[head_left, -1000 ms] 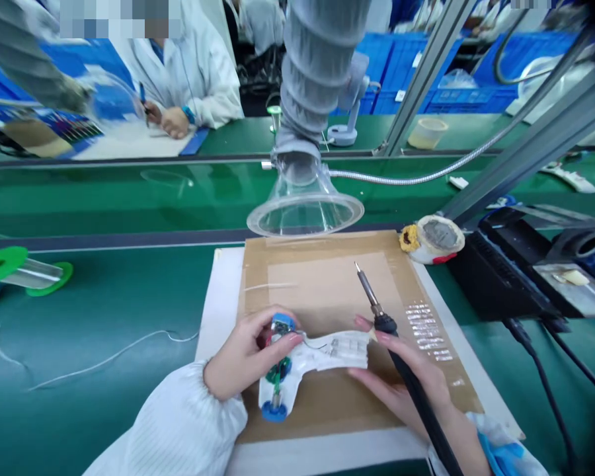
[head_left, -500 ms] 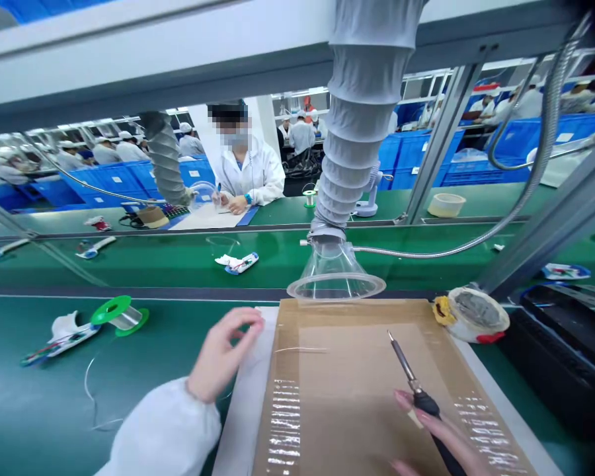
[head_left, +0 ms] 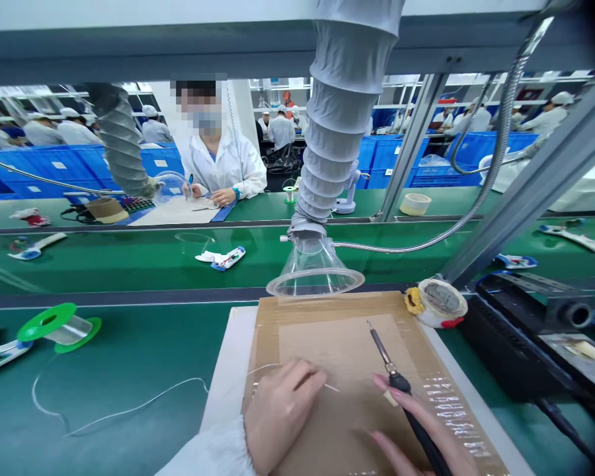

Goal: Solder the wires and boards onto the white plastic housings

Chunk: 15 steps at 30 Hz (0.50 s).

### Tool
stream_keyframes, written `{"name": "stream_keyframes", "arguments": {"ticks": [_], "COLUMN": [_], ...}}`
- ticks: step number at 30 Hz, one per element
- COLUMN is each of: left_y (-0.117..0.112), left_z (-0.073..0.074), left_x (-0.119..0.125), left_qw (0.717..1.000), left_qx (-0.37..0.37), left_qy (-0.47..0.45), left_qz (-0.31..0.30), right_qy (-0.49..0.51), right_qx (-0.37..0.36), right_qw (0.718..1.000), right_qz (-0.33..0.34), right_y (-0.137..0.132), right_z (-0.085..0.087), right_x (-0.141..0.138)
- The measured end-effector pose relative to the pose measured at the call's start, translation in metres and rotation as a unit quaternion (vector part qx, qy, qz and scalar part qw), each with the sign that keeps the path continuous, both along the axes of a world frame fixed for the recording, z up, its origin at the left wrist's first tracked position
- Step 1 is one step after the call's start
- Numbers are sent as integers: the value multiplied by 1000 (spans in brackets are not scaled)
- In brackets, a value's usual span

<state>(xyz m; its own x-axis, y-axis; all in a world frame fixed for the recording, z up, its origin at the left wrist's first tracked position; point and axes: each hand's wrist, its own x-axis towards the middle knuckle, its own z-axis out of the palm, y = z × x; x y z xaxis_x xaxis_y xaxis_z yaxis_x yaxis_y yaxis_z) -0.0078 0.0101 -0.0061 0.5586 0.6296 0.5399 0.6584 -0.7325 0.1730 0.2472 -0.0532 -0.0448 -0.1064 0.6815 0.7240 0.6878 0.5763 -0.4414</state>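
Cardboard sheet, lower centre: gives us flat support. Soldering iron, lower right: our right hand grips it; we should keep tip apart from left hand. Left hand: fingers curled at thin wire; whether pinched, we cannot tell. Thin wire, lower centre: best handled lightly, without kinks.

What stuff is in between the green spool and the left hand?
In the head view, between the green spool and the left hand lie a thin, loose wire on the green tabletop, then a white board and some cardboard.
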Motion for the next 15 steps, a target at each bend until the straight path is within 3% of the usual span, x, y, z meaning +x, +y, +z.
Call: {"name": "stream_keyframes", "arguments": {"ticks": [8,15], "left_y": [-1,-4], "left_z": [-8,-8], "left_x": [9,9], "left_qw": [995,993], "left_qx": [55,56], "left_qy": [-54,-76], "left_qz": [-62,-66], "right_qy": [32,38], "right_qx": [-21,-26], "right_qw": [999,999], "right_qz": [-9,-7], "right_y": [-3,-3], "right_z": [5,0], "right_x": [-5,-4]}}
